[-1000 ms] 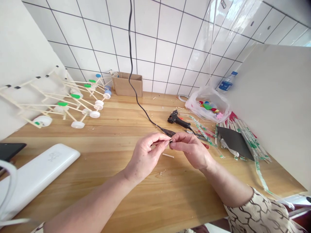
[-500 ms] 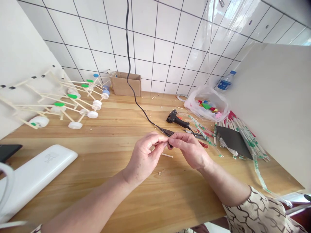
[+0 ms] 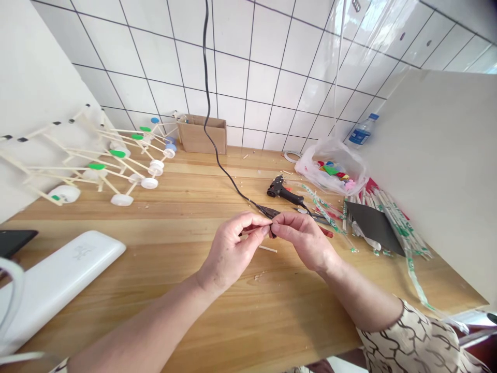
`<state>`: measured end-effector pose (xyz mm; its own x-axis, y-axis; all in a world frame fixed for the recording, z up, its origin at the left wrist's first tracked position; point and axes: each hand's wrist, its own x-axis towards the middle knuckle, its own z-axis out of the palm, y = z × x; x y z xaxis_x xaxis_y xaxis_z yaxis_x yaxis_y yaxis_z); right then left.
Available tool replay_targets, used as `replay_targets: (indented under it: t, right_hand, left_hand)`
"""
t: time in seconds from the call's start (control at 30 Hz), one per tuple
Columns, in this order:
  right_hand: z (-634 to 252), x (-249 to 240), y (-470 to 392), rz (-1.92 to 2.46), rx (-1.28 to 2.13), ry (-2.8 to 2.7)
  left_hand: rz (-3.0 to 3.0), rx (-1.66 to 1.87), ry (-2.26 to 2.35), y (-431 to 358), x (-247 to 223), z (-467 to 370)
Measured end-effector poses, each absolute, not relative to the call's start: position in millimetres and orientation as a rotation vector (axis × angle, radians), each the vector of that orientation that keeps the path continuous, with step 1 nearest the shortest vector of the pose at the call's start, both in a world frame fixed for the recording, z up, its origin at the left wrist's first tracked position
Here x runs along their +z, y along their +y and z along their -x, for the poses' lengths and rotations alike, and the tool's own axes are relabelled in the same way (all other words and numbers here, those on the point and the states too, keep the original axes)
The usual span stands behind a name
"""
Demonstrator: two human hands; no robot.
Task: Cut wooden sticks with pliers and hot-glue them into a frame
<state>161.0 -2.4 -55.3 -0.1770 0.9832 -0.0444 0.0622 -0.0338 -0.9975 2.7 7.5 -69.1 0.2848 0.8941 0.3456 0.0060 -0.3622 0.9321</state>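
Observation:
My left hand (image 3: 235,248) is closed in a pinch, with a thin stick, mostly hidden, between thumb and fingers. Its fingertips meet those of my right hand (image 3: 305,241), which pinches a small black piece (image 3: 273,234) at the point of contact. How the stick and the black piece join is covered by my fingers. Just below on the table lies a short pale stick (image 3: 267,249). Behind my fingers are dark-handled pliers (image 3: 267,210), partly hidden. Beyond them a black glue gun (image 3: 285,191) lies on its side.
Stick frames with white wheels (image 3: 122,199) stand at the left. A cardboard box (image 3: 204,135) is against the tiles, a black cable (image 3: 223,166) hanging past it. At right are a plastic bag (image 3: 310,173), wrapped sticks (image 3: 404,223) and a bottle (image 3: 361,132). A white power bank (image 3: 77,280) lies front left.
The whole view has shifted very slightly. Both hands stay pressed together in nearly the same pose, with only small finger movement.

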Motion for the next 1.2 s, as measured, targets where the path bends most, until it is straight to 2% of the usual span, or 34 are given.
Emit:
replay_targets:
  t: [1.2]
  right_hand:
    - [-166.8, -50.1, -1.2, 1.167, 1.551, -1.267]
  left_hand:
    - [-1.949, 1.449, 0.769, 6.3, -72.1, -2.0]
